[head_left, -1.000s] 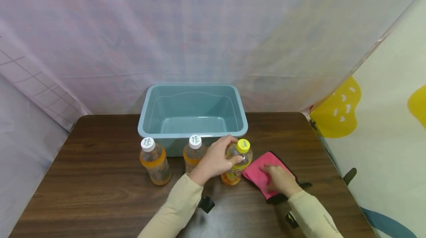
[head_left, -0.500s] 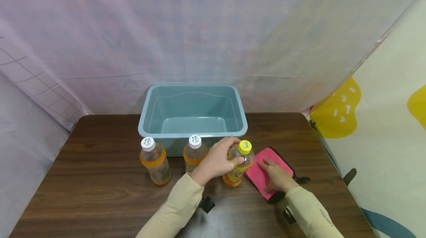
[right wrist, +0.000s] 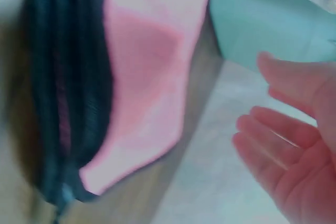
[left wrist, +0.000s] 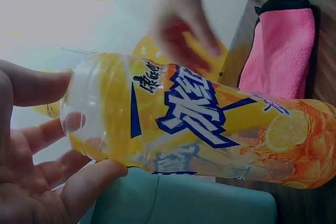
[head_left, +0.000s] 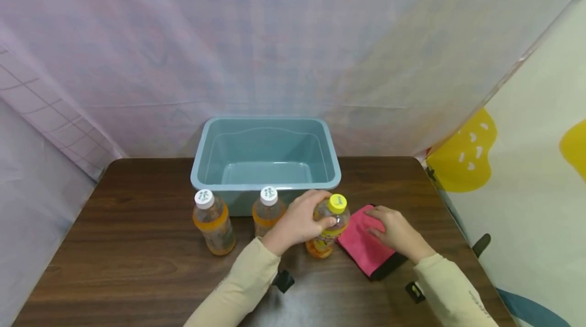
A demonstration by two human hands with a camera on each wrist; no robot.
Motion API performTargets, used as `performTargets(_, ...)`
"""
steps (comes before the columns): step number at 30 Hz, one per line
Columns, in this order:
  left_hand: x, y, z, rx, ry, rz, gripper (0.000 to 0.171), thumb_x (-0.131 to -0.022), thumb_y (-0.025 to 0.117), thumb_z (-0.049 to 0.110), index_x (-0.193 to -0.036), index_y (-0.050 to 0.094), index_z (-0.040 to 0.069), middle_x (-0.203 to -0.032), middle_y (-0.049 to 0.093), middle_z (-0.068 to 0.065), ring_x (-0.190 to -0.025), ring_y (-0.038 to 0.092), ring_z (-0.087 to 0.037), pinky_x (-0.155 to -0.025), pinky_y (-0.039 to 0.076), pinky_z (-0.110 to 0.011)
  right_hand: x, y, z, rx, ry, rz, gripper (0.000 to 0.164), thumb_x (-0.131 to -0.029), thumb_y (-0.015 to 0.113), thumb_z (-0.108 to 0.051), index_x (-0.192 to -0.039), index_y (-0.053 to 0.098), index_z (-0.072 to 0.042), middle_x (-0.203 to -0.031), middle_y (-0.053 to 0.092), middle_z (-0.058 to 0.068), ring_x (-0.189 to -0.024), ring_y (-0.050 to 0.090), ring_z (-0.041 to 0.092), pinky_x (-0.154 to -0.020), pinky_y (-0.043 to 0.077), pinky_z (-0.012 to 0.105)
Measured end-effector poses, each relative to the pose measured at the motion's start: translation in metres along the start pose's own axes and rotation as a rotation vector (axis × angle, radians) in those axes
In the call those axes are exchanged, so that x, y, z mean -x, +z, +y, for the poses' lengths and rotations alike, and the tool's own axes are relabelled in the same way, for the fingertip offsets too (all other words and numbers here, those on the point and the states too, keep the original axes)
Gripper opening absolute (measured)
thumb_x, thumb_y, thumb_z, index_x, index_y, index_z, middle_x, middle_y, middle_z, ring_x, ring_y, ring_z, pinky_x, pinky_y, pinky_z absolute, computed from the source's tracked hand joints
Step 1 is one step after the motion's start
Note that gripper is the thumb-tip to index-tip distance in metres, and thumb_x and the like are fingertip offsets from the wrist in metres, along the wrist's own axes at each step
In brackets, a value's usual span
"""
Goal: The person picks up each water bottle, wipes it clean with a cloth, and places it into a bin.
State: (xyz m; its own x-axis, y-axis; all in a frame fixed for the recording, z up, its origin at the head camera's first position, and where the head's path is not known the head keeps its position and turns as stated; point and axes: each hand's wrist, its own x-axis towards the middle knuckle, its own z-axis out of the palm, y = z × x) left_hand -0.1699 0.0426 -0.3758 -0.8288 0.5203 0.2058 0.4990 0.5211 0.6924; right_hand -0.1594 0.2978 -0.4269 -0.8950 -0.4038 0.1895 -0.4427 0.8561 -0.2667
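Note:
My left hand [head_left: 299, 223] grips a yellow-capped plastic bottle [head_left: 326, 233] near its shoulder; the bottle stands upright on the table. In the left wrist view its yellow label [left wrist: 194, 111] shows lemon slices and ice, with thumb and fingers round the upper part. Just right of it lies a folded pink cloth [head_left: 363, 248] with black edging. Over the cloth's right side hovers my right hand [head_left: 399, 233], fingers loosely extended and holding nothing. The right wrist view shows those fingers [right wrist: 273, 135] apart from the pink cloth [right wrist: 149, 72].
Behind the bottles a blue-grey plastic tub [head_left: 265, 186] stands at the table's back. Two white-capped bottles stand in front of it, a left bottle [head_left: 218, 233] and a middle bottle [head_left: 265, 215] partly hidden by my left arm. Hanging sheets [head_left: 274, 47] enclose the brown table [head_left: 123, 245].
My right hand has come off the pink cloth and moved up and to the right. The cloth shifted slightly. My left hand and the bottle moved slightly right.

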Motion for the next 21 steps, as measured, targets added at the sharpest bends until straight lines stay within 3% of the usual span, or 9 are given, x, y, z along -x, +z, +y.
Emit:
performTargets(3,-0.001,0.0,0.0,-0.002,0.001,-0.009,0.044,-0.08,0.067,0.025,-0.119,0.055,0.01,-0.115,0.057,-0.004,-0.109,0.052,-0.019,-0.094,0.041,-0.034,-0.006,-0.014,-0.004,0.021,-0.087,0.127,0.035,-0.067,0.078,-0.004,-0.099,0.066,0.001,-0.09,0.063,0.01,-0.081,0.061,0.022,-0.07,0.052,0.037)
performTargets(7,-0.001,0.0,0.0,0.004,0.0,-0.017,0.043,-0.081,0.067,0.026,-0.119,0.054,0.011,-0.113,0.057,-0.003,-0.107,0.053,-0.018,-0.093,0.042,-0.035,-0.017,-0.033,-0.012,-0.008,-0.168,0.218,0.03,-0.067,0.077,-0.002,-0.096,0.067,-0.003,-0.087,0.062,0.004,-0.077,0.059,0.016,-0.066,0.052,0.032)
performTargets(14,-0.001,0.0,-0.002,0.001,0.018,-0.025,0.045,-0.081,0.067,0.026,-0.122,0.054,0.012,-0.114,0.057,-0.003,-0.107,0.052,-0.017,-0.093,0.042,-0.033,-0.038,-0.059,-0.027,-0.05,-0.184,0.152,0.026,-0.074,0.073,-0.005,-0.098,0.066,-0.009,-0.092,0.062,-0.001,-0.083,0.058,0.011,-0.071,0.052,0.029)
performTargets(21,-0.003,-0.003,0.0,-0.031,0.017,-0.056,0.045,-0.082,0.066,0.029,-0.122,0.054,0.009,-0.12,0.055,-0.004,-0.113,0.05,-0.019,-0.096,0.039,-0.034,-0.061,-0.067,-0.038,-0.051,-0.265,0.149,0.026,-0.075,0.072,-0.006,-0.101,0.066,-0.008,-0.096,0.062,0.002,-0.089,0.058,0.015,-0.076,0.051,0.032)
